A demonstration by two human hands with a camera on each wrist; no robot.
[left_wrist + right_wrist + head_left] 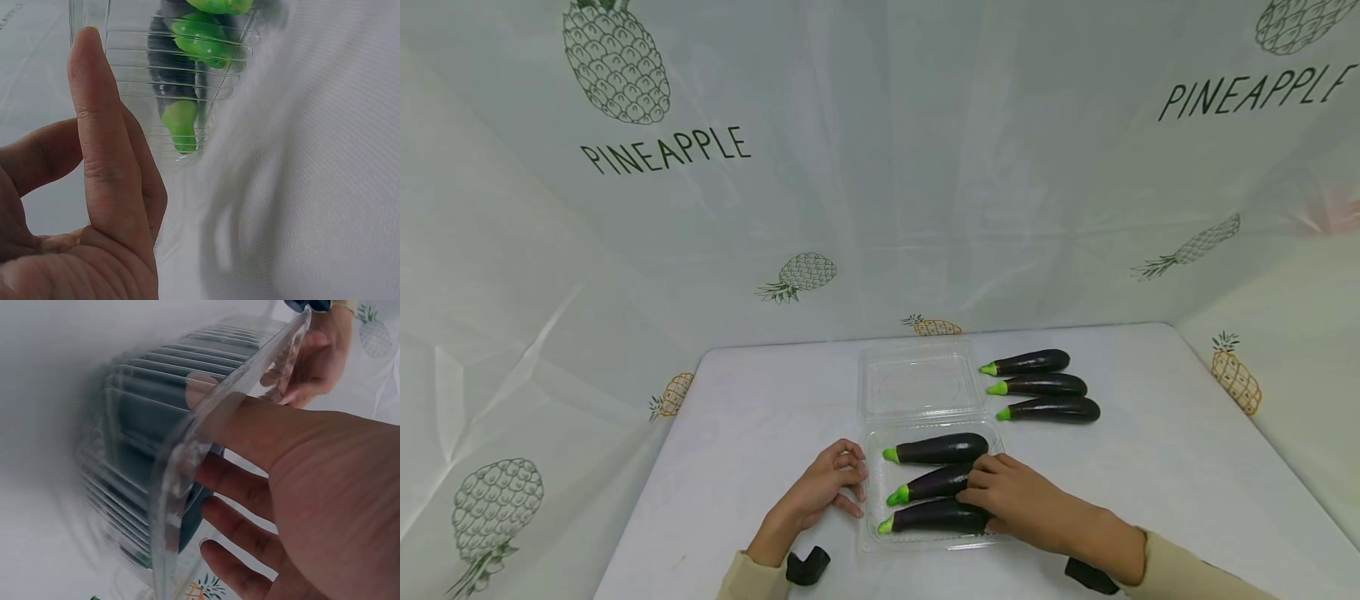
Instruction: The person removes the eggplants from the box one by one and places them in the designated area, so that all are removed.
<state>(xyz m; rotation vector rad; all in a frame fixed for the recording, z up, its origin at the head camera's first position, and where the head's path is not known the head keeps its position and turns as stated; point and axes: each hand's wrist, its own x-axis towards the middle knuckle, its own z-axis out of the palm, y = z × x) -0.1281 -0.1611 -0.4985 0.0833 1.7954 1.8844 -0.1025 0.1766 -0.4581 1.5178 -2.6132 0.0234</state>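
A clear plastic clamshell box [871,546] stands with its lid [917,387] folded back. Three dark eggplants with green stem ends lie in its base: a far one [936,449], a middle one [934,483] and a near one [932,516]. My right hand [1018,500] reaches over the right rim and grips the near eggplant by its thick end. Its thumb [240,422] is inside the wall, and its other fingers lie beyond, over the middle eggplant's end. Beside the left rim my left hand [827,482] holds nothing, its index finger [100,144] straight in the left wrist view.
Three more eggplants lie in a row right of the lid, the nearest one [1052,409] closest to the box. A white cloth covers the table [760,400]. Behind it hangs a pale curtain [865,167] with pineapple prints. Black wrist straps [808,567] show near the sleeves.
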